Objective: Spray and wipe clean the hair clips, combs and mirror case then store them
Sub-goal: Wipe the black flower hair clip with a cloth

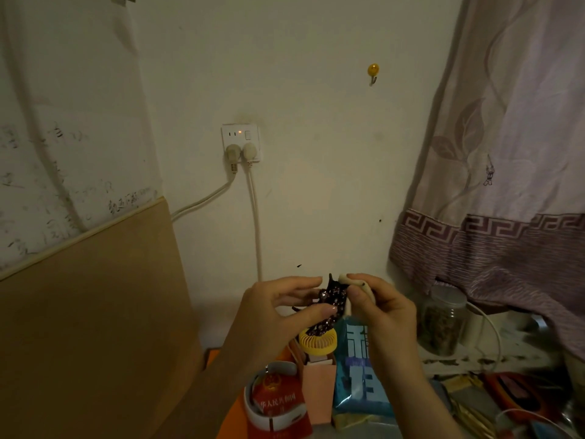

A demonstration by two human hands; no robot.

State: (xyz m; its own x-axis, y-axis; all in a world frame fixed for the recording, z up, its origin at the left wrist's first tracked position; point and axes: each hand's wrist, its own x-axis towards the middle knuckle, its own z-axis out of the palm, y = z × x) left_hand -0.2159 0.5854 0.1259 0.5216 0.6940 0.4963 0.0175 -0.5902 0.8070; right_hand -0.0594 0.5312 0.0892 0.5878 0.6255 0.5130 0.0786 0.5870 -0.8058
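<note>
We find the left hand [278,307] pinching the beaded hair clip [329,304] above the yellow fan [318,342]; the right hand [384,304] presses a cloth [357,288] to it. We judge it light, stiff, fragile; hold the body, not the teeth.

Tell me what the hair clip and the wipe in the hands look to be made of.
Hair clip: dark, probably plastic, its face studded with small glinting stones, likely rhinestones. Wipe: pale and folded limply round the right hand's fingers, so soft cloth or tissue; which one cannot be told.
</note>
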